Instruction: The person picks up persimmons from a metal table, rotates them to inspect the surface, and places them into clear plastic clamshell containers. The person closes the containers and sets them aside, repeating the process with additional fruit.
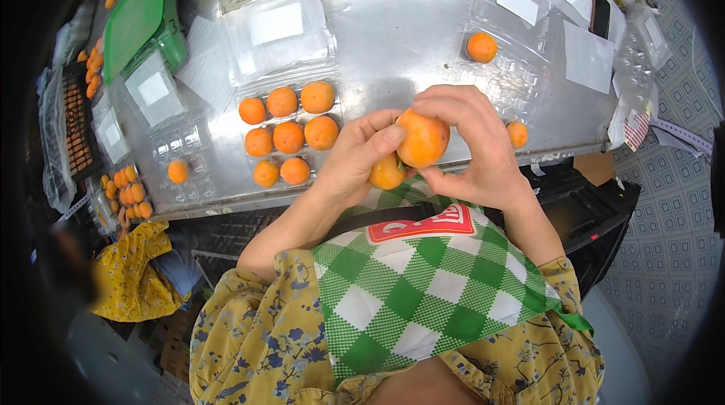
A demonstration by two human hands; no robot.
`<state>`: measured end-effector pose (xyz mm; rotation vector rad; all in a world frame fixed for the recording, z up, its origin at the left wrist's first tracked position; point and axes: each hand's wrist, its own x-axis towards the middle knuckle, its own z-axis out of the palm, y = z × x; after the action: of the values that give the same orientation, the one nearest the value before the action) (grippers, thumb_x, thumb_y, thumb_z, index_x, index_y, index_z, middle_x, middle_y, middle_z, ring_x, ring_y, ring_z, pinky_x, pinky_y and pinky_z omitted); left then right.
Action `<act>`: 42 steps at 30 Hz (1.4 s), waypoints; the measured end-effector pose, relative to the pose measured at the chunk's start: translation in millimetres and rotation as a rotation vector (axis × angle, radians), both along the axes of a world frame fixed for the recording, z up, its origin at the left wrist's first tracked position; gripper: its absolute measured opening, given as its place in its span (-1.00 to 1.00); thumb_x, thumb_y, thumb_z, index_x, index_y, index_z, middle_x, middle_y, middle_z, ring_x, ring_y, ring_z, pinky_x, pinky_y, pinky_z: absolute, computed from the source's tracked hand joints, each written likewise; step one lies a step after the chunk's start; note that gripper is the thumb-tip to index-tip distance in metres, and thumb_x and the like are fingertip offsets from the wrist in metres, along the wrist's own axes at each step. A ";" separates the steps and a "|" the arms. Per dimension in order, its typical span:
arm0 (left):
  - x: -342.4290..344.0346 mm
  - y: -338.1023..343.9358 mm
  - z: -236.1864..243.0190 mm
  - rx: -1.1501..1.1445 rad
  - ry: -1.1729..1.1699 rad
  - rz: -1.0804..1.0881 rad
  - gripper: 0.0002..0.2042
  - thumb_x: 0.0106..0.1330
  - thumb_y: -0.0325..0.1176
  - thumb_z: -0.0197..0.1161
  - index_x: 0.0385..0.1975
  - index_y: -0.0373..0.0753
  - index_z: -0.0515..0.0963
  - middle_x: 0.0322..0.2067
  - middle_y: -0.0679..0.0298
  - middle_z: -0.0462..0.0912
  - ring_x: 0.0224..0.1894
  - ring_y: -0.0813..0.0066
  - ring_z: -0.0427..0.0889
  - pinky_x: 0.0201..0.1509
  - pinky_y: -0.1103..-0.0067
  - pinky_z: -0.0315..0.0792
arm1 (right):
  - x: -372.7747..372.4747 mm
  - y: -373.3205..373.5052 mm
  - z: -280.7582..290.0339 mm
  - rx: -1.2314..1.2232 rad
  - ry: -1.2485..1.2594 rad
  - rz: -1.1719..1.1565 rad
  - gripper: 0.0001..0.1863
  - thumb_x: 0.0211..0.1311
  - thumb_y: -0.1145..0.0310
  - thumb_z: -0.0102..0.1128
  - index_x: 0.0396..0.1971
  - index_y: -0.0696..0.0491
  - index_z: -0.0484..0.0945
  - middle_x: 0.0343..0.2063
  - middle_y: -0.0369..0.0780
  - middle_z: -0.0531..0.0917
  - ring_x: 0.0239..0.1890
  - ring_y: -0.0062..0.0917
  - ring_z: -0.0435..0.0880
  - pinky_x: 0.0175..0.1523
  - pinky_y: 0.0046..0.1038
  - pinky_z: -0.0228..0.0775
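Two orange persimmons are between my hands, just off the table's near edge. My right hand (pixel 477 144) curls its fingers and thumb around the larger persimmon (pixel 424 138). My left hand (pixel 361 150) is closed on the smaller persimmon (pixel 387 172), its thumb against the larger one. Left of them, a clear plastic clamshell (pixel 240 95) holds rows of persimmons (pixel 288 137), with a gap at its near right corner. On the right, another clear clamshell (pixel 521 84) has one persimmon (pixel 481 47) at its far side and another (pixel 517 134) at its near side.
Farther left, a third clamshell (pixel 198 178) holds one persimmon (pixel 178 172). Behind it are a green crate (pixel 143 20) and white paper sheets. A phone (pixel 600 14) lies at the far right. Black crates (pixel 596 197) stand below the table edge. Another person's yellow sleeve (pixel 132 269) shows at left.
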<state>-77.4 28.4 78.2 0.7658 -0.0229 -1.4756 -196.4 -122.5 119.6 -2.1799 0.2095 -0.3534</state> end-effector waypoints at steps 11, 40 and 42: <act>14.1 3.4 0.5 0.044 -0.382 0.090 -0.64 0.27 -0.30 0.21 -0.01 -0.36 0.46 -0.27 0.18 0.61 -0.32 0.52 0.59 -0.23 0.60 0.47 | -9.4 -3.4 -22.2 0.998 -0.046 -0.097 -0.39 -0.12 0.40 0.40 0.00 0.16 0.37 -0.09 -0.20 0.53 0.04 -0.49 0.50 0.18 -0.39 0.30; 15.7 -7.7 15.2 -0.060 -1.338 -0.035 -0.33 -0.13 -0.29 0.52 0.06 -0.29 0.44 -0.04 0.15 0.54 -0.06 0.37 0.54 -0.07 0.50 0.46 | -11.6 -1.5 -28.8 1.115 0.312 -0.218 -0.52 0.35 -0.01 -0.08 -0.20 0.17 0.50 -0.31 -0.23 0.61 -0.35 -0.65 0.58 -0.24 -0.62 0.36; 15.6 -4.0 12.1 -0.028 -1.278 -0.028 -0.30 -0.13 -0.26 0.52 0.09 -0.32 0.41 -0.03 0.16 0.53 -0.06 0.39 0.54 -0.06 0.52 0.46 | -11.6 -9.1 -22.7 1.062 0.329 -0.191 -0.55 0.34 0.01 -0.06 -0.18 0.16 0.50 -0.29 -0.23 0.62 -0.30 -0.62 0.58 -0.19 -0.59 0.34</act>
<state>-61.8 24.3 90.3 1.5633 -1.0100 -0.7926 -208.0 -131.5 96.9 -1.1482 0.6288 0.0403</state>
